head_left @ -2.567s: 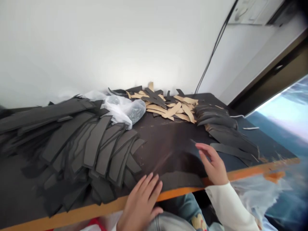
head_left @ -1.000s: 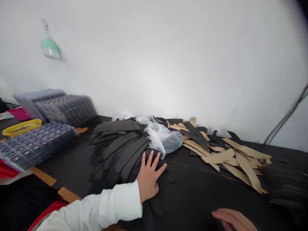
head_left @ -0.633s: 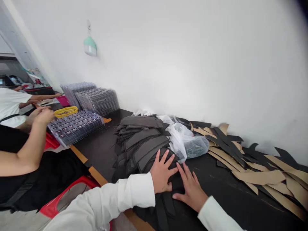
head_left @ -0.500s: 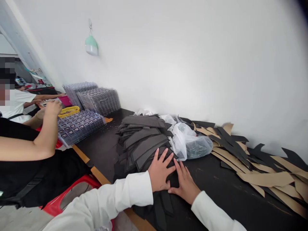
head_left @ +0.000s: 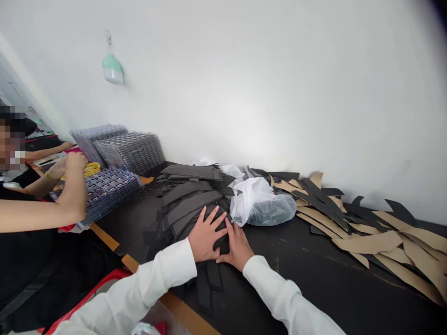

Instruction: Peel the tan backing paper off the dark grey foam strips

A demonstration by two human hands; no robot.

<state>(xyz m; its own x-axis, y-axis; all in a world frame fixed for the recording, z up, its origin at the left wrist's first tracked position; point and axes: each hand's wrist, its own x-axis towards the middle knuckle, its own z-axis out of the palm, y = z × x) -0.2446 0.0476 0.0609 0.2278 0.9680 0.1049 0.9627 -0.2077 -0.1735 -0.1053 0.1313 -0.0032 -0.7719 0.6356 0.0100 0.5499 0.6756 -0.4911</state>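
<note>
Overlapping black fabric-like strips (head_left: 190, 204) lie in a fanned pile on the dark table. My left hand (head_left: 206, 237) rests palm down on the near end of the pile, fingers spread. Against its right edge lies my right hand (head_left: 237, 246), fingers stretched forward, its thumb meeting the left thumb. Neither hand grips anything; the strips beneath them are partly hidden. A few loose black pieces (head_left: 209, 279) lie just below my hands. Beyond my right hand sits a clear plastic bag (head_left: 268, 207) with dark contents I cannot make out.
Tan and black cut strips (head_left: 370, 242) are scattered along the right of the table (head_left: 296, 274). At left, a co-worker's arm (head_left: 70, 200) bends over stacked clear plastic trays (head_left: 111, 190). Taller tray stacks (head_left: 131, 151) stand by the wall. A yellow basket (head_left: 91, 169) is behind.
The view has shifted, so everything sits farther left in the picture. My hands keep the same spread pose on the strips. The co-worker's hands at left have moved slightly.
</note>
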